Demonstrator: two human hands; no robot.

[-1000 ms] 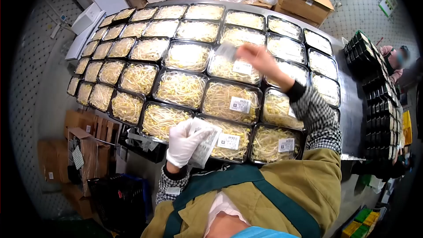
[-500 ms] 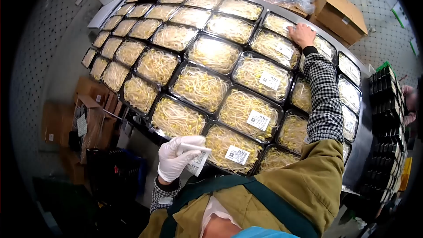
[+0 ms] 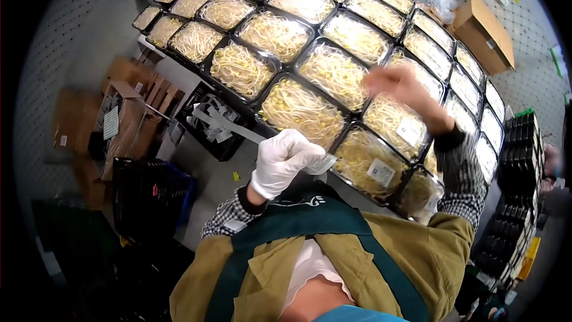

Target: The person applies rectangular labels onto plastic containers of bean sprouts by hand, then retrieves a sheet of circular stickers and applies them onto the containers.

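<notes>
My left hand [image 3: 283, 162], in a white glove, is closed on a strip of labels [image 3: 322, 165] near the front edge of the table. A pale length of its backing [image 3: 229, 124] trails away to the left. My right hand [image 3: 400, 86], bare and smeared by motion, hovers over the trays; its fingers are too blurred to read. Below it lies a wrapped black tray of bean sprouts [image 3: 390, 120] bearing a white label [image 3: 410, 132]. Closer to me, another bean sprout tray [image 3: 368, 164] has a label [image 3: 380, 173]. The tray left of these [image 3: 301, 113] shows no label.
Rows of bean sprout trays cover the table. A black crate [image 3: 215, 134] with discarded strips stands below its left edge. Cardboard boxes [image 3: 128, 122] sit at left, and an open carton [image 3: 485, 36] is at far right. Stacked black trays [image 3: 515, 185] rise on the right.
My right hand has drawn back from the far trays toward the near middle. My left hand still grips the labels, with the backing now stretched out leftward. The view has shifted.
</notes>
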